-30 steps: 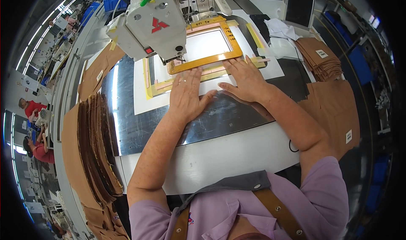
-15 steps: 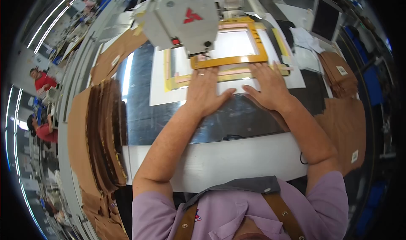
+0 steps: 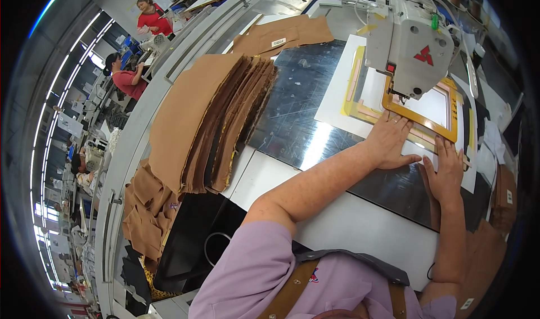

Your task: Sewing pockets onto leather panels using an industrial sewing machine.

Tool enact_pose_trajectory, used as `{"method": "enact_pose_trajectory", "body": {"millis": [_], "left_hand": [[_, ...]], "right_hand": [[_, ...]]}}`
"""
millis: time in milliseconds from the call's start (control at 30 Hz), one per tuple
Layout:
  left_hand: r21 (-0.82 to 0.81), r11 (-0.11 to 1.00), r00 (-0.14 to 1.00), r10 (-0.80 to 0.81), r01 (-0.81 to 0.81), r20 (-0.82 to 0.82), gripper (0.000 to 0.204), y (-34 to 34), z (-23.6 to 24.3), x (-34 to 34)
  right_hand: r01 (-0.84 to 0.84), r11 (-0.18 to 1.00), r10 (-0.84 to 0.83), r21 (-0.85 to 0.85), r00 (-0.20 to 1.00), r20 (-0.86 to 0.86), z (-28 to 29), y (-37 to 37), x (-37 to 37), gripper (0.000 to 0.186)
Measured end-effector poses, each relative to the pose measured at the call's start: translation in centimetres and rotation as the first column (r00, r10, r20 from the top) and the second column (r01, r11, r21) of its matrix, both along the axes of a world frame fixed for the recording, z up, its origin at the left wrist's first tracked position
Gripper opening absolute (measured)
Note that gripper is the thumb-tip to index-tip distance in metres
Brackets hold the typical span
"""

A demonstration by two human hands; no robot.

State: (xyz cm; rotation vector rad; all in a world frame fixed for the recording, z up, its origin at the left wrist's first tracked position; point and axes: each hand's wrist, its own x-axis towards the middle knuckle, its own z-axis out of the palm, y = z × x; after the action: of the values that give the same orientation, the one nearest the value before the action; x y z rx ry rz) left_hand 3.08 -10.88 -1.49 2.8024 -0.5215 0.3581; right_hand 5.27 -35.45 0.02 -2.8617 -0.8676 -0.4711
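Observation:
Both hands lie open with fingers stretched. My left hand (image 3: 387, 146) touches the white template sheet (image 3: 332, 108) near the lower edge of the orange frame (image 3: 416, 119), fingertips just under the sewing machine head (image 3: 410, 55). My right hand (image 3: 446, 173) is to its right, fingertips at the frame's lower right corner, thumb pointing up toward my left thumb. The sheet carries yellow and pink strips (image 3: 351, 88) and rests on a shiny metal plate (image 3: 287, 111). The machine's needle area is partly hidden.
Brown fabric piles stand at left (image 3: 185, 111), lower left (image 3: 143, 206), behind (image 3: 304, 32) and right (image 3: 503, 192). A black panel (image 3: 185, 246) lies lower left. Two co-workers in red (image 3: 154, 21) (image 3: 126, 80) work at machines beyond the railing.
The view has swung to the left, so the machine and my hands appear further right and more co-worker space shows. My hands stay flat at the frame's lower edge.

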Motion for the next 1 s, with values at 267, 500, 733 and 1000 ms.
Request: {"method": "enact_pose_trajectory", "body": {"millis": [267,500,733,1000], "left_hand": [[-0.052,0.997,0.997,0.064,-0.066,-0.044,0.105,0.1,0.3,-0.1],[-0.006,0.996,0.986,0.088,-0.089,-0.144,0.094,0.2,1.1,0.3],[0.077,0.994,0.997,0.077,-0.077,0.01,0.092,0.2,0.9,0.7],[0.057,0.998,0.999,0.039,-0.039,-0.014,0.093,0.6,0.6,0.7]], "right_hand": [[0.0,0.999,0.007,0.052,0.991,-0.135,-0.7,-0.2,0.9,0.07],[0.037,0.999,-0.035,0.023,0.996,-0.085,-0.4,0.2,0.8,0.073],[0.104,0.995,-0.102,0.005,0.986,-0.132,0.0,0.1,0.2,0.082],[0.138,0.99,-0.142,-0.034,0.973,-0.184,0.0,0.2,0.5,0.085]]}}
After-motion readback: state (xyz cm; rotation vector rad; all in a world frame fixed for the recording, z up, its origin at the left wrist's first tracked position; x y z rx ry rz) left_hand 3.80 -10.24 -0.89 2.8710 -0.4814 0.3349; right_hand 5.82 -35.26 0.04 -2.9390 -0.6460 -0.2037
